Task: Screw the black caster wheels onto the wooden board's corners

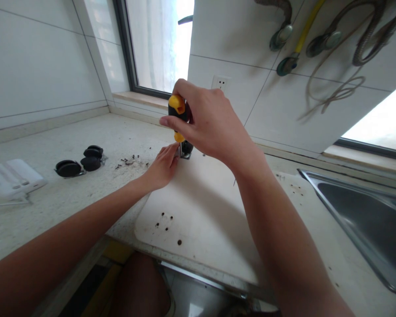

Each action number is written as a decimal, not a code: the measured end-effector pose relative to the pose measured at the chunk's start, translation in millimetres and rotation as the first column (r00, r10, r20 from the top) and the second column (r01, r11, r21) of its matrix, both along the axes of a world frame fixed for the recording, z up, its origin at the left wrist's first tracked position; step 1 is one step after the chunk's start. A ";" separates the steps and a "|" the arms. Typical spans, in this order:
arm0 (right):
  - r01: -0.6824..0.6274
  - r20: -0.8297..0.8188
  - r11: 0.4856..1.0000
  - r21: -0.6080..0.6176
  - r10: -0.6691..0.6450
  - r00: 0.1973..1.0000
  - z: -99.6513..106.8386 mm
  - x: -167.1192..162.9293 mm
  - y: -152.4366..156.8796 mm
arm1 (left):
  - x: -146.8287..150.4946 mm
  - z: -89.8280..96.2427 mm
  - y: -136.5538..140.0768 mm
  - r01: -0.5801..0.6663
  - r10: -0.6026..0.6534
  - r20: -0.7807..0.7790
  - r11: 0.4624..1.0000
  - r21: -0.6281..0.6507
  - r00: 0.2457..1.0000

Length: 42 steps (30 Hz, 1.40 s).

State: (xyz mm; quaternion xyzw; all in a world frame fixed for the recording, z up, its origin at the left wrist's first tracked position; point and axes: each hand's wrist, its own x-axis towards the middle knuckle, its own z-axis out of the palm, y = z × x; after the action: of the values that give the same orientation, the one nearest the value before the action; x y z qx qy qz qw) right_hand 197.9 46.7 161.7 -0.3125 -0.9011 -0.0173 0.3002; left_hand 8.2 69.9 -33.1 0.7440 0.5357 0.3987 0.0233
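A screwdriver [177, 105] with a yellow and black handle stands nearly upright, and my right hand [207, 116] is closed around it. Its metal shaft points down at the mounting plate of a black caster wheel [187, 148]. The caster sits at the far left corner of a white board [198, 207], partly hidden behind the screwdriver and my fingers. My left hand [163, 167] reaches in from the left, its fingers pressed together at the caster's plate. The screw under the tip is too small to make out. Several screw holes show in the board's near left corner.
Loose black casters [69, 168] lie on the left counter [95, 193], near scattered screws and debris [128, 162]. A white power bank [15, 178] with a cable is farther left. On the right is a metal sink [359, 220]. Hoses hang on the tiled wall above a socket [221, 82].
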 end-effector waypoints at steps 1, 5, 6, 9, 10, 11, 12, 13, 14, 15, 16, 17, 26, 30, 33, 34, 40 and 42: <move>0.004 0.000 1.000 0.001 -0.004 1.000 0.0 -0.2 0.0 | 0.2 -0.1 0.1 0.001 -0.001 0.000 1.000 0.001 1.000; 0.020 0.004 1.000 0.021 -0.020 1.000 -1.9 -1.5 3.8 | 0.9 0.9 -0.9 -0.002 0.002 -0.001 1.000 0.001 1.000; 0.020 -0.002 0.999 0.029 -0.020 1.000 -3.2 -2.1 5.7 | 1.2 1.5 -1.3 -0.003 0.003 0.000 1.000 0.000 1.000; 0.012 -0.034 0.998 0.061 -0.010 0.999 -8.9 -4.1 12.8 | 2.1 3.2 -2.5 0.004 -0.004 0.010 1.000 0.000 1.000; 0.016 -0.045 0.997 0.073 -0.013 0.999 -10.8 -4.6 15.2 | 2.3 3.5 -2.6 0.007 -0.007 0.014 1.000 0.003 1.000; 0.026 -0.053 0.996 0.087 -0.021 0.998 -12.5 -5.0 17.4 | 2.5 3.6 -2.5 0.008 -0.008 0.017 1.000 0.009 1.000; 0.039 -0.059 0.994 0.101 -0.033 0.998 -13.6 -5.0 19.3 | 2.6 3.4 -2.3 0.009 -0.009 0.020 1.000 0.016 1.000; 0.052 -0.065 0.992 0.117 -0.045 0.997 -14.1 -4.6 20.6 | 2.7 3.1 -2.1 0.008 -0.009 0.023 1.000 0.023 1.000; 0.057 -0.067 0.990 0.127 -0.049 0.997 -13.9 -3.8 21.5 | 2.7 2.6 -1.8 0.007 -0.008 0.025 1.000 0.028 1.000; 0.049 -0.064 0.991 0.128 -0.041 0.997 -13.1 -2.6 22.0 | 2.6 2.1 -1.6 0.004 -0.005 0.026 1.000 0.031 1.000; 0.027 -0.054 0.992 0.121 -0.021 0.998 -12.1 -1.2 22.2 | 2.6 1.6 -1.5 0.001 -0.002 0.026 0.999 0.033 1.000; 0.001 -0.042 0.994 0.111 0.004 0.999 -10.9 0.0 22.1 | 2.5 1.2 -1.4 -0.002 0.001 0.024 0.999 0.033 1.000; 0.030 -0.014 0.968 0.249 -0.028 1.000 -14.0 -9.9 16.7 | 3.3 0.8 -2.7 -0.031 0.031 0.002 0.999 0.034 1.000; -0.002 0.015 0.973 0.230 -0.002 1.000 -14.3 -12.0 14.5 | 5.6 0.7 -4.7 -0.103 0.104 -0.024 0.993 0.061 0.994; 0.039 -0.027 0.956 0.291 -0.033 0.999 -15.7 -11.3 16.7 | 7.8 1.5 -6.5 -0.139 0.143 -0.039 0.987 0.083 0.989; 0.038 -0.034 0.959 0.281 -0.030 0.999 -16.0 -10.7 17.6 | 8.4 1.9 -7.0 -0.143 0.147 -0.043 0.986 0.085 0.988; 0.028 -0.063 0.976 0.214 -0.015 0.998 -16.8 -7.0 22.8 | 9.1 3.1 -7.2 -0.147 0.149 -0.030 0.987 0.064 0.988; 0.051 -0.080 0.970 0.237 -0.032 0.996 -17.2 -7.0 24.3 | 9.1 3.0 -6.7 -0.146 0.148 -0.023 0.987 0.061 0.989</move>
State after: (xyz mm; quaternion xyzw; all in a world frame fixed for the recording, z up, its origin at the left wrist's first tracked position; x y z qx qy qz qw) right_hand 190.9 71.0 144.6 -0.2934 -0.8737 -0.1198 0.3690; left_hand 17.3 63.2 -30.1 0.7081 0.5774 0.4049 -0.0354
